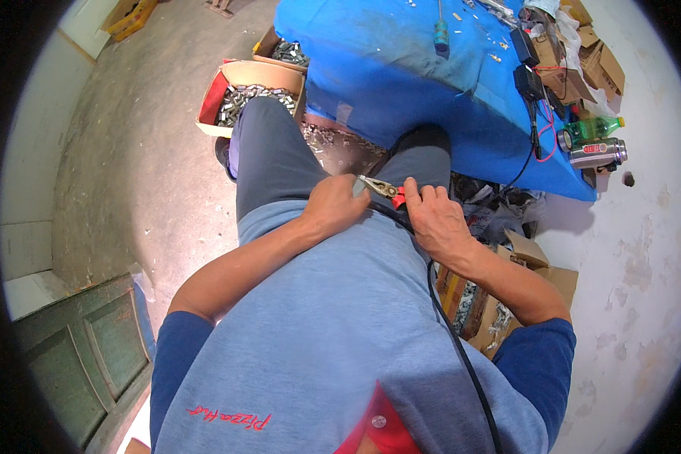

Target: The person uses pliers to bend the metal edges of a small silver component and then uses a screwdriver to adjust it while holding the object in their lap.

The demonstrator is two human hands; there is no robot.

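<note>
My left hand (339, 203) is closed around a small greyish piece (359, 187) at my lap, between my thighs. My right hand (431, 212) grips red-handled pliers (390, 191), their jaws pointing left at the piece in my left hand; whether they clamp it I cannot tell. A black cable (456, 333) runs from near my hands down over the right side of my light blue shirt.
A blue-covered table (386, 76) stands ahead, bearing a screwdriver (441, 36), black power adapters (528, 82), a green bottle (594, 129) and a steel flask (594, 154). Boxes of metal pieces (250, 69) sit ahead-left. Cardboard (556, 284) lies by the white wall at right.
</note>
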